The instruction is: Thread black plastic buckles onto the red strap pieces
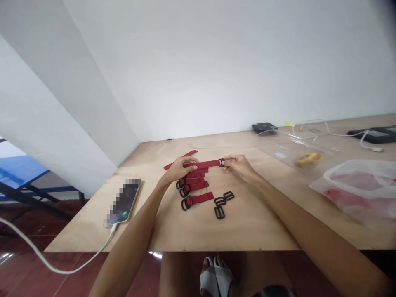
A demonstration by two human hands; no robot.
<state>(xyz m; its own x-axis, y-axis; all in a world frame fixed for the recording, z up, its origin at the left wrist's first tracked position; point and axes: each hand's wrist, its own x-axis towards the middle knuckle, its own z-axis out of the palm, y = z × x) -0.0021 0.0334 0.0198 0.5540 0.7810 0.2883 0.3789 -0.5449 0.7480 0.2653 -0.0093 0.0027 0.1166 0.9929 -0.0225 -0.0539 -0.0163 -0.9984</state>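
A red webbing strap (208,164) stretches between my two hands above the table. My left hand (180,168) grips its left part between thumb and fingers. At its right end, my right hand (236,166) pinches a black buckle (221,162), which meets the strap there; how far the strap is threaded I cannot tell. Below lie several short red straps (199,198), each with black hardware at its left end, such as a hook-shaped buckle (187,203). Three loose black buckles (220,201) rest to the right of them. Another red strap (190,153) lies behind my left hand.
A phone (125,202) with a white cable (77,270) is at the left. To the right are a clear plastic tray (278,144) with a yellow-orange item (308,159), a plastic bag (355,185), a black box (264,128) and a black device (375,134).
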